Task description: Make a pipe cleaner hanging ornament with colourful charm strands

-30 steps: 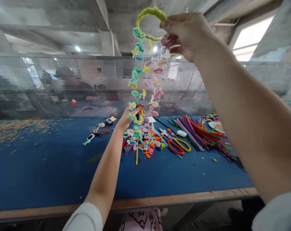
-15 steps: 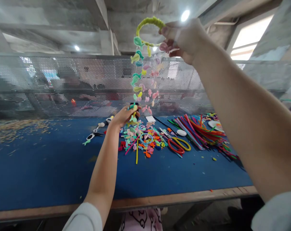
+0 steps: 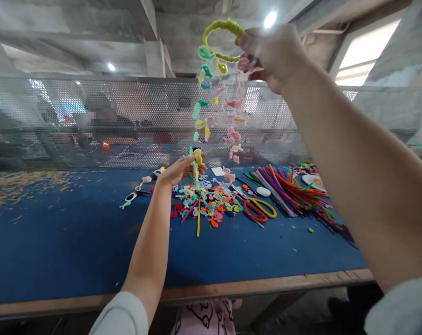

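High at the upper middle, my right hand (image 3: 270, 58) pinches the right side of a fuzzy yellow-green ring (image 3: 211, 32). Strings of small fish shapes in green, yellow and pink hang from it, among them a pink fish (image 3: 234, 103) and a green fish (image 3: 206, 53). Lower down, my left hand (image 3: 179, 171) is at the bottom of the left strings, its fingers around yellow and green fish (image 3: 197, 153). Below the strings a pile of coloured fish pieces (image 3: 218, 204) lies on the blue table (image 3: 92, 251).
Red-handled scissors (image 3: 255, 211) and yellow-handled ones lie right of the pile, beside a bundle of fuzzy stems (image 3: 284, 190). White-handled snips (image 3: 130, 197) lie to the left. A perforated metal screen (image 3: 144, 121) stands behind, with people beyond it.
The ring has moved slightly up and to the right with my right hand. The hanging fish have swung and turned. My left hand's fingers have shifted a little on the strings.
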A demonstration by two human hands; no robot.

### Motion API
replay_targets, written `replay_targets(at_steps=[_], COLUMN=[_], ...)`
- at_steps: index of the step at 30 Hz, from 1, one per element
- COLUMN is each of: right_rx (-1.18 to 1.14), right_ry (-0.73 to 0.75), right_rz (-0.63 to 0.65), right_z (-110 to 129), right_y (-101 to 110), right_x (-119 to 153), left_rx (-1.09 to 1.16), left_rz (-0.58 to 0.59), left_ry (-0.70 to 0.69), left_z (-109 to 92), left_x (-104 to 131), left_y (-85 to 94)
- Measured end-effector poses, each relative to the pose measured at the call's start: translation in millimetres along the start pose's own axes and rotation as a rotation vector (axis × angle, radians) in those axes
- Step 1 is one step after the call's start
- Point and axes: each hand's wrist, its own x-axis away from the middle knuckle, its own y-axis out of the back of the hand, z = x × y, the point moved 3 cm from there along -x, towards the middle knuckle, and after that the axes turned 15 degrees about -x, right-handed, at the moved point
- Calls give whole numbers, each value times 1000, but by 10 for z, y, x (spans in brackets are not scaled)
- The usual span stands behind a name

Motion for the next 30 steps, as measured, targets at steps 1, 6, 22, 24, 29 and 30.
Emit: replay_targets(at_steps=[1, 6, 22, 24, 29, 30], right_rx=[11, 75, 120, 92, 14, -15], right_ry=[2, 27, -11, -19, -75, -91], right_rz=[-9, -22, 33, 44, 70, 70], right_z=[8, 25, -99, -105, -113, -112], right_y=[-1, 10, -251, -395, -779, -843], right_x=[2, -14, -62, -90, -67, -53], left_rx=[13, 32, -160, -225, -382, -418], left_rz=[-5, -40, -635, -704, -731, -724], left_ry=[-2, 19, -72, -136, -242, -235], left_z=[26, 188, -304, -434, -697, -739], left_x=[-12, -55, 701, 738, 760, 763], left_y=[2, 113, 977, 973, 867, 838])
